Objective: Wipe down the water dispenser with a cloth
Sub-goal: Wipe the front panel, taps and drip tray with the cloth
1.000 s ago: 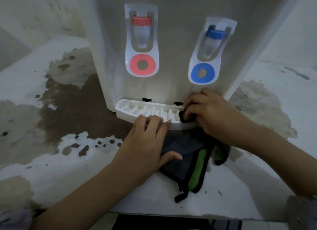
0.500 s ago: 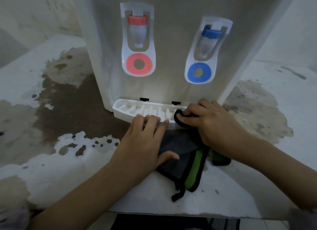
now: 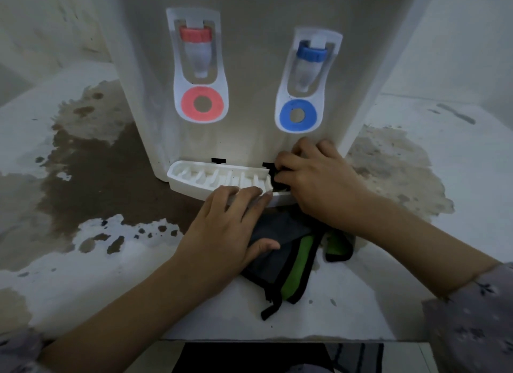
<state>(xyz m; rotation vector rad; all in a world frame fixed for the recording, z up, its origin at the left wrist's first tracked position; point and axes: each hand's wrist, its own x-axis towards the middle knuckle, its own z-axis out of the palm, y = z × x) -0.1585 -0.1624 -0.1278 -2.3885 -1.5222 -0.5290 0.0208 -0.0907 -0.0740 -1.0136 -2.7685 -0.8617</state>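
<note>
The white water dispenser (image 3: 249, 67) stands upright in front of me, with a red tap (image 3: 195, 53) on the left and a blue tap (image 3: 309, 64) on the right. Its white slotted drip tray (image 3: 211, 179) juts out at the base. My right hand (image 3: 319, 183) grips a bunched corner of the dark grey cloth with green and black trim (image 3: 280, 256) and presses it into the tray's right end. The cloth's loose part hangs down onto the counter. My left hand (image 3: 227, 231) lies flat, fingertips on the tray's front rim, palm over the cloth.
The dispenser sits on a white counter (image 3: 83, 283) with large brown stains to the left (image 3: 91, 178) and right (image 3: 394, 172). The counter's front edge (image 3: 277, 339) runs just below the cloth. Walls close in behind on both sides.
My right hand has pushed the bunched cloth back up into the tray's right end, close to the dispenser's front. My left hand stays on the tray rim.
</note>
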